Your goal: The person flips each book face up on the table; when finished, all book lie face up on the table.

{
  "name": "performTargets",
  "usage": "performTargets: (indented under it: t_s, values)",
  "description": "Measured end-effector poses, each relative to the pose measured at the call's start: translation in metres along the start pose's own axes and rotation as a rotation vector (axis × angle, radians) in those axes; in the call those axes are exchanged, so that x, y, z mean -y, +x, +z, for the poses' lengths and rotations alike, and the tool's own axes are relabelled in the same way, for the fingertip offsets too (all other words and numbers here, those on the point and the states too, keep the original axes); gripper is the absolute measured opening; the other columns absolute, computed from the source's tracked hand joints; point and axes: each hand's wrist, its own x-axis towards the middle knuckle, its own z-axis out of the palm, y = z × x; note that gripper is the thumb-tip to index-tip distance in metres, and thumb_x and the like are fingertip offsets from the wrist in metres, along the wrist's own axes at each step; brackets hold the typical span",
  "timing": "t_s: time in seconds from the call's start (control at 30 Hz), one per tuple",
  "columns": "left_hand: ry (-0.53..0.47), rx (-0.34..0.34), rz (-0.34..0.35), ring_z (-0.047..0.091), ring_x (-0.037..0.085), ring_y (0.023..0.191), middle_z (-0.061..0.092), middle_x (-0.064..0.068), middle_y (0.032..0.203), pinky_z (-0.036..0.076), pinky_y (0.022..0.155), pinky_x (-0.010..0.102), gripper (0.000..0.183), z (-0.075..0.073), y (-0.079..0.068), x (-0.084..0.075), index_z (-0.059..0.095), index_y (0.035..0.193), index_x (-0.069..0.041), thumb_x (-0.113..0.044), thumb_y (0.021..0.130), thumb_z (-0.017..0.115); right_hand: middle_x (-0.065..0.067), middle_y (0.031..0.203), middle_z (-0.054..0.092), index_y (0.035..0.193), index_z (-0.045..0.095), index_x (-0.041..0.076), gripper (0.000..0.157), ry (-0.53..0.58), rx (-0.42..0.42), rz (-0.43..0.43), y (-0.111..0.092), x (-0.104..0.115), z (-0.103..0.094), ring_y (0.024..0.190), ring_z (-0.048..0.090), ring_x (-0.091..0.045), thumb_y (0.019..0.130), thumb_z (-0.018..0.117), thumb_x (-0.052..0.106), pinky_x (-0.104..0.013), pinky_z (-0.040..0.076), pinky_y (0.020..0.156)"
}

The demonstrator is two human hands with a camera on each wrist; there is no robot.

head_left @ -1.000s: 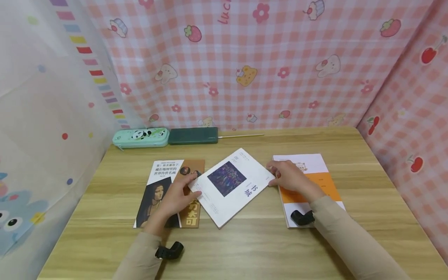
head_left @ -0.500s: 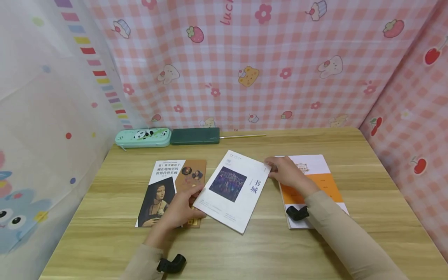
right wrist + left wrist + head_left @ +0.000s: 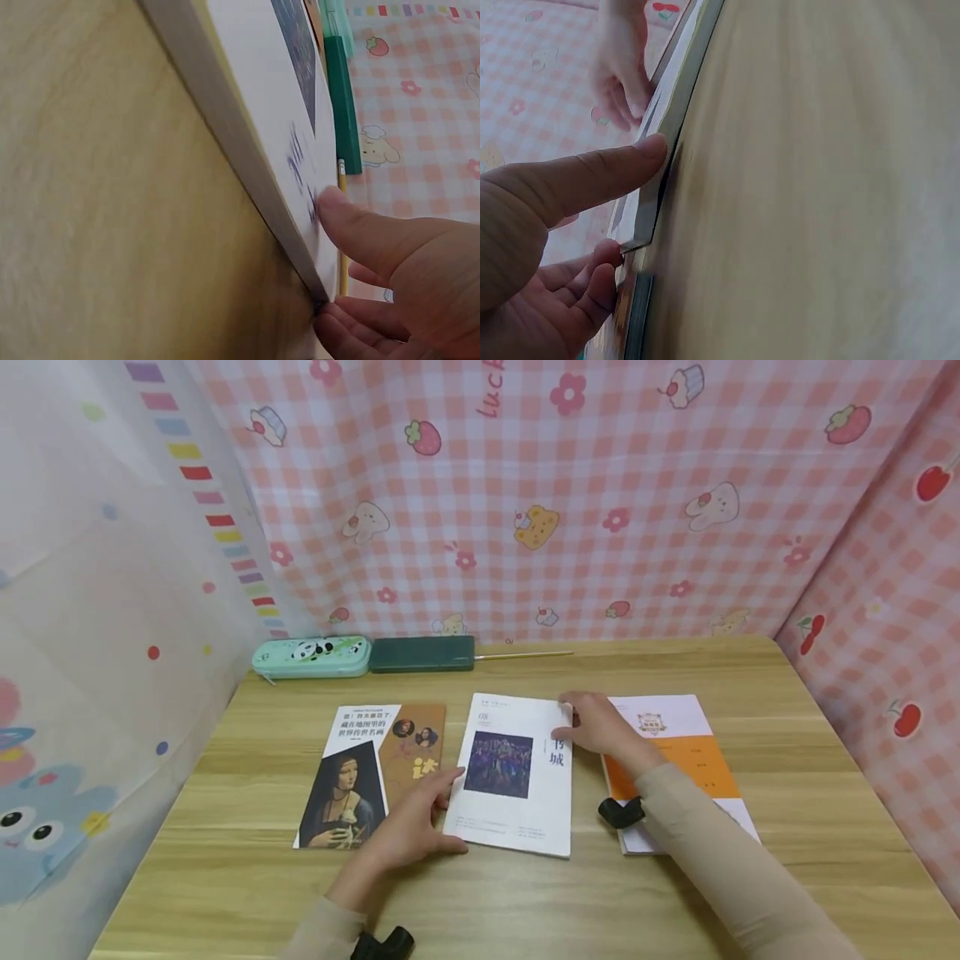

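A white book (image 3: 499, 763) with a dark square picture lies nearly straight in the middle of the table. My left hand (image 3: 412, 827) holds its near left corner, the thumb against the near edge and the fingers along the left side. In the left wrist view the thumb (image 3: 592, 176) meets the book's page edge. My right hand (image 3: 600, 727) pinches the far right corner. The right wrist view shows that thumb (image 3: 356, 225) on the cover and the fingers curled below the corner.
A brown-and-white book (image 3: 352, 793) with a painted portrait lies left, partly behind my left hand. An orange-and-white book (image 3: 690, 718) lies right, under my right forearm. A mint pencil case (image 3: 315, 657), a dark green case (image 3: 422, 654) and a thin stick (image 3: 525, 655) line the back.
The white book has turned clockwise from a slant to nearly straight. My left hand has moved right and nearer the front with its corner; my right hand has shifted slightly left.
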Motion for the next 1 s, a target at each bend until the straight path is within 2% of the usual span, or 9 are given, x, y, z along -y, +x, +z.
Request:
performTargets:
  t_s: [0.1, 0.2, 0.27, 0.47, 0.7, 0.8, 1.0]
  values:
    - [0.001, -0.009, -0.032, 0.052, 0.033, 0.127, 0.049, 0.018, 0.147, 0.043, 0.109, 0.048, 0.108, 0.007, 0.000, -0.003, 0.041, 0.153, -0.003, -0.020, 0.063, 0.098, -0.026, 0.129, 0.063, 0.134, 0.058, -0.009, 0.065, -0.008, 0.012, -0.008, 0.002, 0.000, 0.002, 0.119, 0.059, -0.039, 0.084, 0.085, 0.021, -0.051, 0.046, 0.106]
    - [0.005, -0.024, -0.062, 0.035, 0.039, 0.144, 0.035, 0.020, 0.159, 0.030, 0.119, 0.052, 0.114, 0.013, 0.000, -0.005, 0.035, 0.156, -0.001, -0.021, 0.063, 0.098, -0.026, 0.136, 0.059, 0.137, 0.056, -0.009, 0.066, 0.002, 0.021, -0.001, 0.004, 0.000, 0.003, 0.128, 0.053, -0.042, 0.085, 0.084, 0.020, -0.052, 0.041, 0.112]
    - [-0.002, -0.038, -0.069, 0.032, 0.040, 0.146, 0.032, 0.021, 0.160, 0.028, 0.119, 0.053, 0.116, 0.017, 0.000, -0.007, 0.033, 0.156, 0.001, -0.020, 0.062, 0.098, -0.026, 0.137, 0.058, 0.137, 0.055, -0.008, 0.066, 0.005, 0.023, -0.005, 0.005, -0.001, 0.003, 0.129, 0.052, -0.042, 0.085, 0.084, 0.020, -0.052, 0.041, 0.112]
    - [-0.042, -0.097, -0.056, 0.035, 0.042, 0.143, 0.035, 0.024, 0.157, 0.028, 0.119, 0.053, 0.116, 0.026, 0.001, -0.009, 0.034, 0.152, 0.011, -0.016, 0.059, 0.099, -0.025, 0.142, 0.055, 0.140, 0.053, -0.007, 0.065, 0.017, 0.043, -0.005, 0.008, -0.003, 0.003, 0.133, 0.049, -0.041, 0.088, 0.081, 0.020, -0.052, 0.038, 0.114]
    - [-0.042, -0.122, -0.073, 0.035, 0.044, 0.143, 0.035, 0.024, 0.157, 0.028, 0.119, 0.054, 0.115, 0.030, 0.001, -0.011, 0.036, 0.150, 0.011, -0.018, 0.058, 0.099, -0.023, 0.144, 0.053, 0.142, 0.052, -0.005, 0.065, 0.027, 0.059, 0.001, 0.009, -0.003, 0.002, 0.133, 0.049, -0.039, 0.089, 0.080, 0.021, -0.052, 0.037, 0.115]
    - [-0.045, -0.107, -0.092, 0.032, 0.043, 0.145, 0.032, 0.024, 0.159, 0.026, 0.120, 0.054, 0.114, 0.030, 0.000, -0.012, 0.035, 0.152, 0.009, -0.024, 0.063, 0.098, -0.024, 0.148, 0.050, 0.144, 0.049, -0.005, 0.068, 0.030, 0.072, -0.007, 0.007, -0.003, 0.001, 0.137, 0.045, -0.040, 0.090, 0.079, 0.023, -0.053, 0.033, 0.117]
    - [-0.049, -0.103, -0.113, 0.027, 0.043, 0.148, 0.029, 0.026, 0.161, 0.023, 0.120, 0.056, 0.100, 0.028, 0.000, -0.016, 0.032, 0.154, 0.007, -0.034, 0.081, 0.086, -0.025, 0.154, 0.041, 0.150, 0.042, -0.006, 0.072, 0.083, 0.055, -0.044, -0.003, -0.003, -0.008, 0.143, 0.036, -0.042, 0.094, 0.075, 0.025, -0.054, 0.027, 0.120]
